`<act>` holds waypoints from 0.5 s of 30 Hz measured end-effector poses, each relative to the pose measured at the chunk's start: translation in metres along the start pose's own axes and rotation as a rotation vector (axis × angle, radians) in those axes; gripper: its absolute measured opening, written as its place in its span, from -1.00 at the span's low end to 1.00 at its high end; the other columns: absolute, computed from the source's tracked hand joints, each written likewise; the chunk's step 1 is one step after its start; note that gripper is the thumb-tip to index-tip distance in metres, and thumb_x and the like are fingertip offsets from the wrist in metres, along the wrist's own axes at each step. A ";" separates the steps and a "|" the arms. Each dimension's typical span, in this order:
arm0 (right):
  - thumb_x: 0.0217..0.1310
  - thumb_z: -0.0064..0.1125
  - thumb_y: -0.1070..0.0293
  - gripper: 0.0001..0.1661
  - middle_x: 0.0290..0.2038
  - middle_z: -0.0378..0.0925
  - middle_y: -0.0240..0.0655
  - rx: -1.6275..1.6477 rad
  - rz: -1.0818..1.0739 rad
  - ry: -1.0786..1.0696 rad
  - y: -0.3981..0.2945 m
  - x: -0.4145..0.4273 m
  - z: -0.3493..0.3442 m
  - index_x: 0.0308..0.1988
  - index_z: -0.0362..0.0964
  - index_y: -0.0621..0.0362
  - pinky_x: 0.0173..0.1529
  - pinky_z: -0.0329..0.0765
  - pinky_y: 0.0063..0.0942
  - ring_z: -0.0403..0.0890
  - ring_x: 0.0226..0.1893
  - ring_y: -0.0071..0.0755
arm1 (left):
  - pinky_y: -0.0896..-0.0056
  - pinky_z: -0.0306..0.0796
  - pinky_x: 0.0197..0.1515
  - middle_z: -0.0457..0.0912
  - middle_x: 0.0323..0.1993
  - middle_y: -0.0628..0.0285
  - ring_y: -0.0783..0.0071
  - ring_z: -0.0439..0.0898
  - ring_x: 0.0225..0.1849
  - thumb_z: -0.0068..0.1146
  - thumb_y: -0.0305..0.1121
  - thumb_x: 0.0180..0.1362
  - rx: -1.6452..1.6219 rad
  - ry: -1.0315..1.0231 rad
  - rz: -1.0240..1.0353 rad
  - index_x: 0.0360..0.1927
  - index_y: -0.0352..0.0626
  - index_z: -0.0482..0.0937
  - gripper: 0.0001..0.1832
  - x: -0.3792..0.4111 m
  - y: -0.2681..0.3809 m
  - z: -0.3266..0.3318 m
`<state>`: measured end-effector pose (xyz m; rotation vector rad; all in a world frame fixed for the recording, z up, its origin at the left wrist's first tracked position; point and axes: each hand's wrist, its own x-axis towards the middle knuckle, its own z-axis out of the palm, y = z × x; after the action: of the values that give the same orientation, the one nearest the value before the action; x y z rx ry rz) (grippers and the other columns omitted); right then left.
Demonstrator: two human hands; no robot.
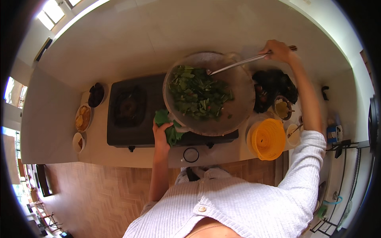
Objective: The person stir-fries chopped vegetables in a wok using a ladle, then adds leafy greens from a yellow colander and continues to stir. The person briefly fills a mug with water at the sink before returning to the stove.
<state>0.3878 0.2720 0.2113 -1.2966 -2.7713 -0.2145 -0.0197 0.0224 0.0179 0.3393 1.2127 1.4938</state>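
A large metal wok (238,116) sits over the right side of a black two-burner gas stove (160,86). Chopped leafy greens (196,92) are heaped in its left half. My right hand (276,52) grips the far end of a long-handled metal spatula (241,63), whose head is hidden among the greens. At the wok's lower left edge, my left hand (161,134) is closed on a green cloth (171,134), which lies against the wok's handle. The cloth covers much of that handle.
The left burner (129,102) is bare. Bowls with food (83,118) line the counter's left end. On the right stand an orange plastic colander (268,139), a black plastic bag (275,86), a small patterned bowl (282,107) and a white cup (294,135). A round glass lid or dish (191,155) lies at the front edge.
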 end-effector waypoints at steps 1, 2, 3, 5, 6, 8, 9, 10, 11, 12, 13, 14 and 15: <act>-0.06 0.30 0.45 -0.64 -0.40 0.55 -0.24 -0.034 0.046 0.001 -0.018 -0.011 -0.019 -0.15 0.62 -0.03 -0.14 0.47 -0.29 0.57 -0.28 -0.19 | 0.30 0.52 -0.24 0.50 -0.21 0.14 0.30 0.58 -0.23 0.09 -0.66 -0.12 -0.003 0.005 -0.004 0.09 -0.22 0.33 -0.41 0.000 -0.001 -0.003; -0.04 0.30 0.44 -0.68 -0.37 0.55 -0.26 -0.074 0.095 0.006 -0.032 -0.021 -0.035 -0.17 0.62 -0.02 -0.14 0.48 -0.27 0.58 -0.23 -0.13 | 0.30 0.53 -0.24 0.50 -0.22 0.14 0.29 0.58 -0.23 0.09 -0.66 -0.11 -0.007 0.004 -0.006 0.09 -0.23 0.33 -0.41 0.002 -0.002 -0.006; -0.04 0.29 0.45 -0.67 -0.39 0.55 -0.27 -0.118 0.118 0.017 -0.037 -0.034 -0.046 -0.17 0.63 -0.03 -0.14 0.48 -0.26 0.58 -0.24 -0.13 | 0.30 0.54 -0.25 0.50 -0.22 0.14 0.29 0.58 -0.23 0.08 -0.66 -0.11 -0.013 -0.010 -0.011 0.10 -0.23 0.33 -0.42 0.005 -0.003 -0.006; -0.04 0.28 0.47 -0.66 -0.42 0.55 -0.27 -0.213 0.169 0.033 -0.045 -0.061 -0.064 -0.17 0.63 -0.04 -0.13 0.49 -0.25 0.59 -0.26 -0.14 | 0.29 0.55 -0.27 0.51 -0.22 0.13 0.27 0.59 -0.25 0.08 -0.65 -0.10 -0.019 -0.030 -0.006 0.10 -0.23 0.33 -0.42 0.008 -0.005 -0.006; -0.03 0.27 0.48 -0.66 -0.43 0.54 -0.26 -0.222 0.189 0.039 -0.055 -0.075 -0.077 -0.16 0.63 -0.03 -0.13 0.49 -0.25 0.59 -0.27 -0.15 | 0.29 0.55 -0.27 0.51 -0.23 0.13 0.27 0.60 -0.25 0.08 -0.65 -0.09 -0.024 -0.042 -0.003 0.10 -0.23 0.33 -0.43 0.009 -0.005 -0.005; -0.02 0.25 0.50 -0.66 -0.47 0.52 -0.24 -0.237 0.221 0.049 -0.079 -0.093 -0.097 -0.15 0.62 -0.02 -0.14 0.49 -0.25 0.59 -0.28 -0.15 | 0.28 0.55 -0.28 0.51 -0.23 0.13 0.26 0.60 -0.26 0.09 -0.65 -0.08 -0.026 -0.035 -0.005 0.11 -0.23 0.32 -0.42 0.011 -0.005 -0.004; 0.00 0.23 0.50 -0.66 -0.47 0.53 -0.23 -0.252 0.241 0.043 -0.086 -0.101 -0.103 -0.15 0.62 -0.01 -0.14 0.50 -0.26 0.59 -0.29 -0.17 | 0.27 0.55 -0.28 0.51 -0.23 0.13 0.26 0.61 -0.27 0.09 -0.64 -0.08 -0.029 -0.034 -0.006 0.11 -0.23 0.31 -0.42 0.012 -0.005 -0.004; 0.01 0.21 0.51 -0.67 -0.47 0.54 -0.22 -0.265 0.260 0.037 -0.092 -0.107 -0.107 -0.14 0.62 0.01 -0.14 0.51 -0.27 0.60 -0.31 -0.18 | 0.27 0.55 -0.28 0.51 -0.23 0.13 0.26 0.61 -0.27 0.10 -0.64 -0.08 -0.023 -0.049 -0.010 0.12 -0.23 0.31 -0.42 0.014 -0.006 -0.006; 0.03 0.19 0.51 -0.67 -0.47 0.55 -0.22 -0.278 0.276 0.032 -0.097 -0.111 -0.110 -0.14 0.62 0.02 -0.14 0.51 -0.27 0.61 -0.32 -0.19 | 0.26 0.55 -0.29 0.51 -0.23 0.13 0.26 0.61 -0.27 0.10 -0.64 -0.07 -0.018 -0.062 -0.012 0.12 -0.23 0.31 -0.42 0.017 -0.007 -0.010; 0.04 0.18 0.50 -0.69 -0.45 0.57 -0.21 -0.272 0.308 0.041 -0.100 -0.115 -0.111 -0.15 0.62 0.03 -0.15 0.52 -0.28 0.61 -0.33 -0.20 | 0.26 0.55 -0.29 0.51 -0.23 0.13 0.27 0.61 -0.27 0.10 -0.64 -0.07 -0.011 -0.081 -0.017 0.12 -0.23 0.30 -0.42 0.018 -0.007 -0.009; 0.05 0.17 0.50 -0.70 -0.43 0.58 -0.20 -0.266 0.337 0.052 -0.102 -0.117 -0.108 -0.15 0.62 0.04 -0.16 0.53 -0.29 0.62 -0.34 -0.20 | 0.26 0.54 -0.28 0.51 -0.22 0.13 0.27 0.60 -0.27 0.10 -0.64 -0.06 -0.006 -0.098 -0.017 0.12 -0.23 0.30 -0.42 0.017 -0.007 -0.008; 0.05 0.15 0.49 -0.70 -0.42 0.60 -0.19 -0.260 0.365 0.062 -0.104 -0.119 -0.106 -0.16 0.62 0.05 -0.16 0.54 -0.29 0.63 -0.34 -0.20 | 0.26 0.54 -0.28 0.51 -0.22 0.13 0.27 0.60 -0.26 0.10 -0.65 -0.06 -0.001 -0.114 -0.016 0.12 -0.22 0.30 -0.42 0.017 -0.007 -0.008; 0.05 0.14 0.50 -0.71 -0.40 0.61 -0.18 -0.299 0.389 0.017 -0.104 -0.117 -0.105 -0.17 0.62 0.06 -0.16 0.55 -0.29 0.64 -0.35 -0.20 | 0.26 0.54 -0.28 0.51 -0.22 0.13 0.26 0.60 -0.26 0.10 -0.65 -0.05 0.005 -0.128 -0.011 0.12 -0.22 0.30 -0.42 0.016 -0.005 -0.007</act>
<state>0.3841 0.1006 0.2904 -1.8557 -2.4709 -0.6233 -0.0274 0.0324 0.0046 0.4241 1.1151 1.4381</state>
